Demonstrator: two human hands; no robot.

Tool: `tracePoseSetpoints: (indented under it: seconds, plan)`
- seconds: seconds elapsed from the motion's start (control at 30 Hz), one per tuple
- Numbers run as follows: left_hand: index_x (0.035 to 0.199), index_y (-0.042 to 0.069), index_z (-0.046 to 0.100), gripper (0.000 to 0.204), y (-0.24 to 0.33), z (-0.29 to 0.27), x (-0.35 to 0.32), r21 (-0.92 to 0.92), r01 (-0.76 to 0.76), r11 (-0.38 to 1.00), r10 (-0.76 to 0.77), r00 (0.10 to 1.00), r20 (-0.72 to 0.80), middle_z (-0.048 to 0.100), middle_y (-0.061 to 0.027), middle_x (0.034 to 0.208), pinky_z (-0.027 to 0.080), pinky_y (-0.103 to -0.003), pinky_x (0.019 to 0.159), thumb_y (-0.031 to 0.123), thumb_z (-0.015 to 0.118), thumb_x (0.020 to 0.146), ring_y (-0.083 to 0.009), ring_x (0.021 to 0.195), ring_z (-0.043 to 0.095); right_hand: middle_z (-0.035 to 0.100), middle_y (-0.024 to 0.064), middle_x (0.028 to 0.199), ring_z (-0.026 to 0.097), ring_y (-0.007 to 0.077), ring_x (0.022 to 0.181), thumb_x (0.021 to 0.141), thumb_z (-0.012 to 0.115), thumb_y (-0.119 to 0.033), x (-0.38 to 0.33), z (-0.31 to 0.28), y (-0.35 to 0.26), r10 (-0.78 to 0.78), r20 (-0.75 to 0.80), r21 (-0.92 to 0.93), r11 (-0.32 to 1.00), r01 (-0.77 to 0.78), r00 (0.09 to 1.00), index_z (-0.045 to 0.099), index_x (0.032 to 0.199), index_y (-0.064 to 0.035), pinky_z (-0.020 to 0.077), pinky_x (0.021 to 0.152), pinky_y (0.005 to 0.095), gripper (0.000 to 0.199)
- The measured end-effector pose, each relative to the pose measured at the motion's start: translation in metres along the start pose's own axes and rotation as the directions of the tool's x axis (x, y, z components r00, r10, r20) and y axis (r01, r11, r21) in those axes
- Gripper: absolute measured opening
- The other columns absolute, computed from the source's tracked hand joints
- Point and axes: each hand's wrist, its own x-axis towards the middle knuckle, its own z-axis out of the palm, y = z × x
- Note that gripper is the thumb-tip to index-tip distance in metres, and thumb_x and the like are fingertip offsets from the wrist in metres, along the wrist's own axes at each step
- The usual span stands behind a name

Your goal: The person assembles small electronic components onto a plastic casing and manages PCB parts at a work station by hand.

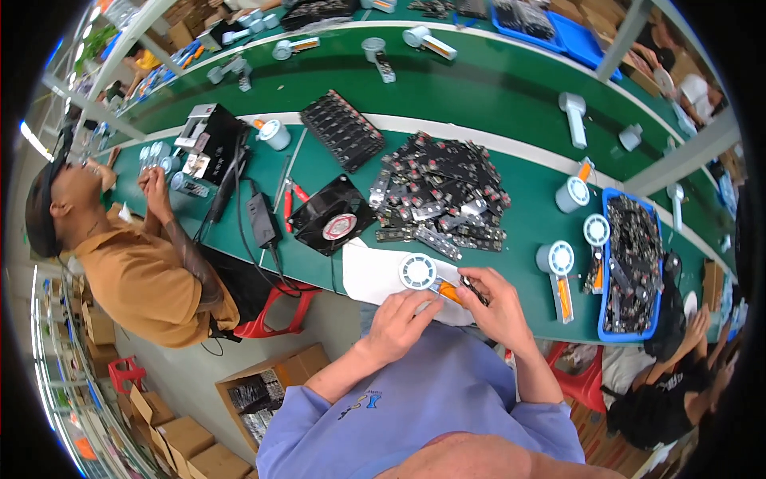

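Note:
My left hand (396, 326) is closed on a small handheld fan (417, 271) with a round, pale-blue slotted head. Its handle is open and an orange cell (449, 293) shows inside. At the handle's end, my right hand (499, 307) pinches a small dark circuit board (476, 289), partly hidden by the fingers. Beneath both hands lies a white sheet (369, 275) at the table's near edge. Just beyond is a large heap of black circuit boards (439, 188). A black square cooling fan (333, 214) stands left of the heap.
Red-handled pliers (290, 203), a black power adapter (262, 219) and a stack of black trays (343, 129) sit leftward. Rightward are more handheld fans (556, 259) and a blue bin (604, 307) of boards. A co-worker in a brown shirt (152, 279) sits at left. Beyond runs a green belt (487, 88) carrying fan bodies.

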Motion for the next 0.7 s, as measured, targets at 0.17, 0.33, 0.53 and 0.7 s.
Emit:
tracePoseSetpoints:
  seconds: [0.17, 0.33, 0.53, 0.7]
  plan:
    - [0.113, 0.01, 0.076, 0.034, -0.001, 0.0, 0.018, 0.125, -0.071, 0.99, 0.073, 0.997, -0.011, 0.073, 0.0008, 0.112, 0.046, -0.035, 0.087, 0.006, 0.078, 0.078, -0.0203, 0.101, 0.064, 0.068, 0.015, 0.106, 0.068, 0.0252, 0.09, 0.099, 0.072, -0.022, 0.002, 0.003, 0.003, -0.04, 0.015, 0.078, 0.996, 0.039, 0.999, 0.068, 0.126, -0.0005, 0.0543, 0.078, 0.0358, 0.034]
    - [0.103, 0.013, 0.077, 0.022, -0.011, 0.009, 0.037, 0.02, 0.042, 0.999, -0.042, 0.999, 0.003, 0.077, 0.0039, 0.096, 0.03, -0.051, 0.117, 0.012, 0.084, 0.083, -0.0218, 0.108, 0.065, 0.068, 0.0142, 0.107, 0.067, 0.0225, 0.09, 0.1, 0.071, -0.021, 0.007, 0.003, 0.011, -0.036, 0.035, 0.093, 0.995, 0.033, 0.999, 0.068, 0.126, 0.0003, 0.054, 0.077, 0.035, 0.034]
    - [0.106, 0.015, 0.081, 0.025, -0.024, 0.01, 0.04, 0.014, -0.019, 1.0, 0.019, 0.999, 0.05, 0.075, 0.0039, 0.107, 0.017, -0.062, 0.123, 0.014, 0.085, 0.082, -0.026, 0.119, 0.061, 0.061, 0.0051, 0.11, 0.065, 0.0098, 0.085, 0.105, 0.064, -0.01, 0.01, 0.001, 0.016, 0.049, 0.087, 0.333, 0.94, -0.075, 0.995, 0.063, 0.134, 0.0032, 0.0535, 0.073, 0.0264, 0.031]
    - [0.103, 0.015, 0.079, 0.027, -0.029, 0.003, 0.036, -0.074, 0.106, 0.992, -0.1, 0.991, 0.085, 0.073, 0.0018, 0.125, 0.018, -0.06, 0.125, 0.009, 0.086, 0.077, -0.0282, 0.132, 0.057, 0.061, 0.0012, 0.096, 0.062, 0.0072, 0.082, 0.105, 0.064, -0.009, 0.013, -0.001, 0.019, 0.111, 0.112, 0.339, 0.93, -0.143, 0.987, 0.061, 0.136, 0.003, 0.0501, 0.071, 0.0248, 0.033]
